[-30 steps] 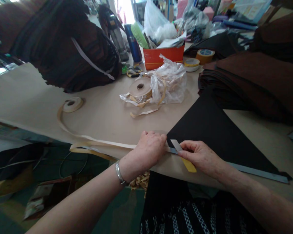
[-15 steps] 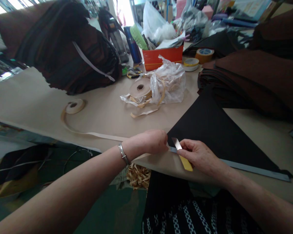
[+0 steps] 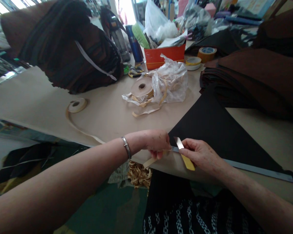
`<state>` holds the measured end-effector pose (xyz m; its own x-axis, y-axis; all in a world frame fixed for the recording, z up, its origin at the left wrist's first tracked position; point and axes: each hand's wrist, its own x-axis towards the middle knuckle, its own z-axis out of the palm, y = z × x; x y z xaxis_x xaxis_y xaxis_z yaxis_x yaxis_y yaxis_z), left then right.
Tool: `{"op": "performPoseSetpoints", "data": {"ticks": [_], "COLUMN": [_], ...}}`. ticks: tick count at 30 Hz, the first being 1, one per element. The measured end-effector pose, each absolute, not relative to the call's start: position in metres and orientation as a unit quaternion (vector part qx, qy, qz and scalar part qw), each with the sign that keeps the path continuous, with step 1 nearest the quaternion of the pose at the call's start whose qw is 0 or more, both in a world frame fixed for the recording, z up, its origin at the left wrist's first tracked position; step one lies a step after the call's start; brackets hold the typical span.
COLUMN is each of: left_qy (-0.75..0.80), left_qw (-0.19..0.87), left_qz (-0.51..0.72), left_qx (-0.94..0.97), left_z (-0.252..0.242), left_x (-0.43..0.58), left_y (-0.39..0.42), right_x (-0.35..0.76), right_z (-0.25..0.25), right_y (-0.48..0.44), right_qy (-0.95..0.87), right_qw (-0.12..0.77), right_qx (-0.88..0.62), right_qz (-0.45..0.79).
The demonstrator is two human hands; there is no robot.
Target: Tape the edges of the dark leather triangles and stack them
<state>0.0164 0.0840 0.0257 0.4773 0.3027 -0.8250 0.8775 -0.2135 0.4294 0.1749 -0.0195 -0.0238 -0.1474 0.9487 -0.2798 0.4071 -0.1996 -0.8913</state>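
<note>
Near the table's front edge, my left hand (image 3: 160, 142) is closed on the end of a narrow tape strip (image 3: 174, 149), at the left corner of a black sheet (image 3: 210, 126). A loose pale strip (image 3: 150, 162) hangs below these fingers. My right hand (image 3: 202, 152) grips a yellow-handled knife (image 3: 187, 162), its metal blade pointing up and away beside the left hand. A grey band (image 3: 258, 169) runs along the sheet's front edge. A tape roll (image 3: 77, 105) lies to the left, its tail running toward my left hand.
Behind lie another tape roll (image 3: 142, 87) and a clear plastic bag (image 3: 173, 81). Scissors (image 3: 136, 72) and a red box (image 3: 164, 57) stand farther back. Dark stacked sheets (image 3: 73, 52) rise at left, brown ones (image 3: 254, 71) at right. Curled strips (image 3: 139, 175) sit below the table edge.
My left hand has turned, showing its curled fingers, and a loose pale strip now hangs below it. The roll's tail has shifted toward the front edge. The right hand keeps its grip on the knife.
</note>
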Motion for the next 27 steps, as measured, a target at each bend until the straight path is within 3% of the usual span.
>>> {"op": "performPoseSetpoints", "data": {"ticks": [5, 13, 27], "left_qy": [0.438, 0.453, 0.507], "left_qw": [0.544, 0.569, 0.514], "left_qz": [-0.273, -0.237, -0.212], "left_qx": [0.662, 0.644, 0.659], "left_z": [0.020, 0.015, 0.024], "left_x": [0.011, 0.009, -0.006], "left_y": [0.078, 0.070, 0.082], "right_x": [0.175, 0.176, 0.172], "right_z": [-0.025, -0.023, -0.017], "right_y": [-0.020, -0.022, -0.019], "right_qy": [-0.584, -0.595, -0.613], "right_qw": [0.278, 0.279, 0.247], "right_qx": [-0.595, -0.593, -0.603], "right_qz": [0.477, 0.465, 0.448]}}
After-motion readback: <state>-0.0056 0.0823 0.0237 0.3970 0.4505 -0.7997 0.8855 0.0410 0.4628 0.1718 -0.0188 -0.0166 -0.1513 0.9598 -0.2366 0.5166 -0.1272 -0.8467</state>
